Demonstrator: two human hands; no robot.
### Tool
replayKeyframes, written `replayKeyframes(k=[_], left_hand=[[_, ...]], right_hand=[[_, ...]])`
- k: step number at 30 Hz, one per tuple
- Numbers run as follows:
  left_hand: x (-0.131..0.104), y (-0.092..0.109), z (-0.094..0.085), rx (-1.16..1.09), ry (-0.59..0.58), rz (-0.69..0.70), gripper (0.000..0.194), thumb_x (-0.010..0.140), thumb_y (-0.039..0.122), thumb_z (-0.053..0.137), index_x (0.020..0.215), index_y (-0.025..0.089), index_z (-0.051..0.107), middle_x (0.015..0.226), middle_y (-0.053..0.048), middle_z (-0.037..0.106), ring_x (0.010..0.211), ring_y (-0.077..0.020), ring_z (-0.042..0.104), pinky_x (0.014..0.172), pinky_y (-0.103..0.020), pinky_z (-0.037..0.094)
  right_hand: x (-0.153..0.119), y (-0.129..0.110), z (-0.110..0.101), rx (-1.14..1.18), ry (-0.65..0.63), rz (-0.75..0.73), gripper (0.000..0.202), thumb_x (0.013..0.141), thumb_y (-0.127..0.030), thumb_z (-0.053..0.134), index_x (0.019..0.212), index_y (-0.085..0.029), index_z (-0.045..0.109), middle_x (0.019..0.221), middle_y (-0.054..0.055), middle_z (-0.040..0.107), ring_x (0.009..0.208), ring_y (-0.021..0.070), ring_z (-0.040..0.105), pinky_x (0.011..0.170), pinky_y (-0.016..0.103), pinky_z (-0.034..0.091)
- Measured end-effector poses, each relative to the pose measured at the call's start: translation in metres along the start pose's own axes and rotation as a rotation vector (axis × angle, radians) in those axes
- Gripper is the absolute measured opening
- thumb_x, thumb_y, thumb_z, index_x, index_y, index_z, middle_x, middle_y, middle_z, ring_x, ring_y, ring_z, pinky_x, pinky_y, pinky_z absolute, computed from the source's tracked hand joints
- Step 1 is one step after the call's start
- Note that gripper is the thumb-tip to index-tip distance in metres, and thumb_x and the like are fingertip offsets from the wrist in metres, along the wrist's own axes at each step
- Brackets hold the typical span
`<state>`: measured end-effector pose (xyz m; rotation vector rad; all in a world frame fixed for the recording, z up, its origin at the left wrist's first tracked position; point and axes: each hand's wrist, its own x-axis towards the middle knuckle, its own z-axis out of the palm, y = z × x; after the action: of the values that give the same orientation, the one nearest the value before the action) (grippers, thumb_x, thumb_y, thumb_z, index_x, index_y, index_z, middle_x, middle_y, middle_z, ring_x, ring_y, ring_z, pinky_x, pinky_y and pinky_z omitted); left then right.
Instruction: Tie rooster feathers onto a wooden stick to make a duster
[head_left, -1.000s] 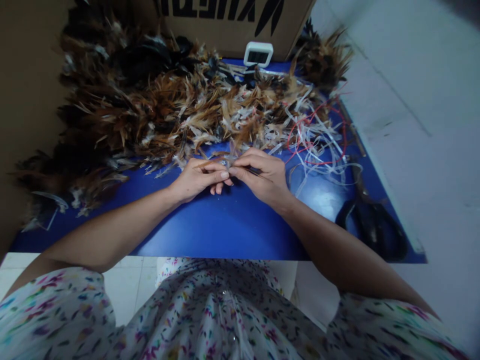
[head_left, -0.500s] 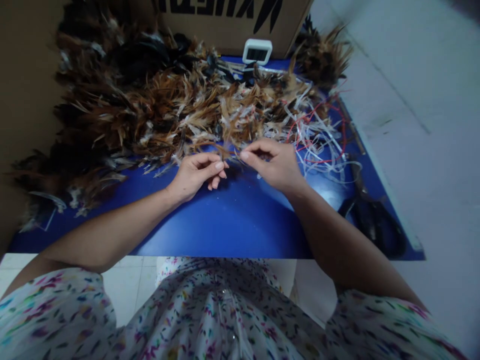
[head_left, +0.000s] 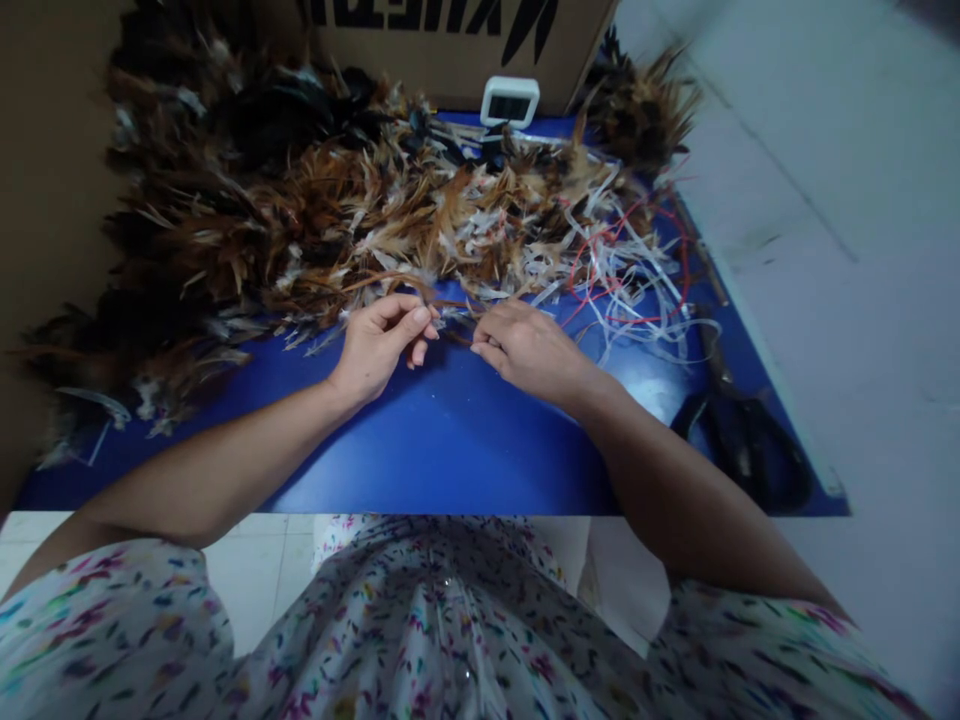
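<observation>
My left hand (head_left: pixel 382 345) pinches thin brown feathers (head_left: pixel 397 277) between thumb and index finger, at the near edge of a wide pile of brown and black feathers (head_left: pixel 322 190). To its right, my right hand (head_left: pixel 525 345) is closed with its back turned up; thin brown strands show at its fingertips, but what lies inside the fingers is hidden. A small gap separates the two hands, just above the blue table (head_left: pixel 450 440).
White strips (head_left: pixel 645 300) and a red cord (head_left: pixel 686 250) lie tangled on the right. Black-handled scissors (head_left: pixel 742 440) rest near the table's right corner. Behind the pile stand a white digital device (head_left: pixel 510 102) and a cardboard box (head_left: pixel 442 60).
My right hand has turned from a thumb-and-finger pinch to back up and moved slightly down and left. My left hand has shifted a little left. The brown feathers at its fingertips show more clearly.
</observation>
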<state>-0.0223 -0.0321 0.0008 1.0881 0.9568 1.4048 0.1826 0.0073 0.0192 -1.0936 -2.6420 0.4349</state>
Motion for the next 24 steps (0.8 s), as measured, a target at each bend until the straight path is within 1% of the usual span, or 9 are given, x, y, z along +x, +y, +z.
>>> replayKeyframes(k=[3, 6, 9, 11, 15, 17, 21, 22, 24], left_hand=[[0.000, -0.001, 0.000, 0.029, 0.007, 0.001, 0.038, 0.071, 0.047, 0.085, 0.076, 0.014, 0.067, 0.066, 0.001, 0.068, 0.041, -0.0044, 0.055, 0.036, -0.015, 0.040], [-0.001, -0.001, 0.000, 0.067, 0.007, 0.024, 0.037, 0.072, 0.047, 0.084, 0.076, 0.014, 0.068, 0.075, -0.001, 0.070, 0.043, -0.0044, 0.057, 0.036, -0.016, 0.042], [-0.002, -0.001, 0.001, 0.079, -0.041, 0.061, 0.034, 0.074, 0.045, 0.083, 0.074, 0.014, 0.070, 0.082, -0.004, 0.072, 0.045, -0.0059, 0.060, 0.037, -0.017, 0.044], [-0.003, -0.001, 0.001, 0.091, -0.080, 0.065, 0.033, 0.076, 0.045, 0.082, 0.074, 0.014, 0.071, 0.078, -0.004, 0.072, 0.045, -0.0067, 0.060, 0.038, -0.018, 0.045], [-0.005, -0.001, -0.001, 0.131, -0.123, 0.041, 0.031, 0.079, 0.045, 0.080, 0.079, 0.014, 0.074, 0.058, 0.000, 0.066, 0.043, -0.0073, 0.057, 0.040, -0.018, 0.046], [-0.006, 0.000, -0.002, 0.147, -0.136, 0.028, 0.030, 0.079, 0.044, 0.079, 0.080, 0.014, 0.075, 0.052, 0.001, 0.063, 0.041, -0.0071, 0.055, 0.041, -0.017, 0.046], [-0.005, 0.001, -0.001, 0.116, -0.135, 0.000, 0.031, 0.076, 0.043, 0.082, 0.076, 0.013, 0.074, 0.049, 0.001, 0.061, 0.040, -0.0063, 0.052, 0.042, -0.017, 0.044], [-0.005, 0.001, 0.000, 0.091, -0.128, -0.018, 0.031, 0.074, 0.043, 0.084, 0.075, 0.013, 0.074, 0.049, 0.001, 0.061, 0.040, -0.0062, 0.052, 0.042, -0.017, 0.044], [-0.005, 0.003, 0.001, 0.027, -0.119, -0.075, 0.034, 0.070, 0.043, 0.087, 0.074, 0.013, 0.074, 0.049, 0.002, 0.061, 0.040, -0.0060, 0.051, 0.041, -0.017, 0.042]], right_hand=[[0.000, 0.001, -0.004, 0.138, 0.026, 0.009, 0.009, 0.086, -0.014, 0.060, 0.078, -0.015, 0.064, 0.083, 0.007, 0.065, 0.081, 0.0186, 0.057, 0.079, 0.033, 0.043], [0.000, 0.002, -0.011, 0.409, 0.023, 0.039, 0.008, 0.082, -0.019, 0.063, 0.075, -0.017, 0.064, 0.074, 0.002, 0.063, 0.066, 0.0125, 0.054, 0.067, 0.027, 0.042], [-0.001, 0.002, -0.019, 0.651, -0.018, 0.068, 0.012, 0.078, -0.027, 0.067, 0.073, -0.017, 0.064, 0.067, 0.000, 0.061, 0.061, 0.0101, 0.051, 0.060, 0.025, 0.040], [0.000, 0.002, -0.022, 0.749, -0.035, 0.089, 0.014, 0.076, -0.030, 0.069, 0.071, -0.017, 0.064, 0.066, -0.001, 0.061, 0.062, 0.0098, 0.050, 0.059, 0.024, 0.040], [0.001, 0.000, -0.025, 0.849, -0.040, 0.139, 0.014, 0.072, -0.029, 0.071, 0.069, -0.017, 0.065, 0.063, -0.001, 0.061, 0.061, 0.0091, 0.049, 0.060, 0.025, 0.040], [0.001, -0.001, -0.025, 0.885, -0.036, 0.156, 0.014, 0.071, -0.028, 0.072, 0.068, -0.017, 0.066, 0.063, -0.002, 0.061, 0.061, 0.0089, 0.049, 0.060, 0.025, 0.040], [0.001, -0.003, -0.025, 0.946, -0.045, 0.176, 0.015, 0.070, -0.028, 0.075, 0.068, -0.016, 0.066, 0.064, -0.002, 0.062, 0.060, 0.0086, 0.050, 0.060, 0.024, 0.040], [0.002, -0.003, -0.024, 0.967, -0.051, 0.177, 0.017, 0.071, -0.030, 0.076, 0.068, -0.016, 0.066, 0.065, -0.001, 0.063, 0.060, 0.0086, 0.051, 0.060, 0.024, 0.040], [0.002, -0.002, -0.021, 1.032, -0.044, 0.183, 0.023, 0.077, -0.036, 0.073, 0.071, -0.016, 0.067, 0.068, 0.001, 0.066, 0.061, 0.0093, 0.054, 0.059, 0.024, 0.042]])
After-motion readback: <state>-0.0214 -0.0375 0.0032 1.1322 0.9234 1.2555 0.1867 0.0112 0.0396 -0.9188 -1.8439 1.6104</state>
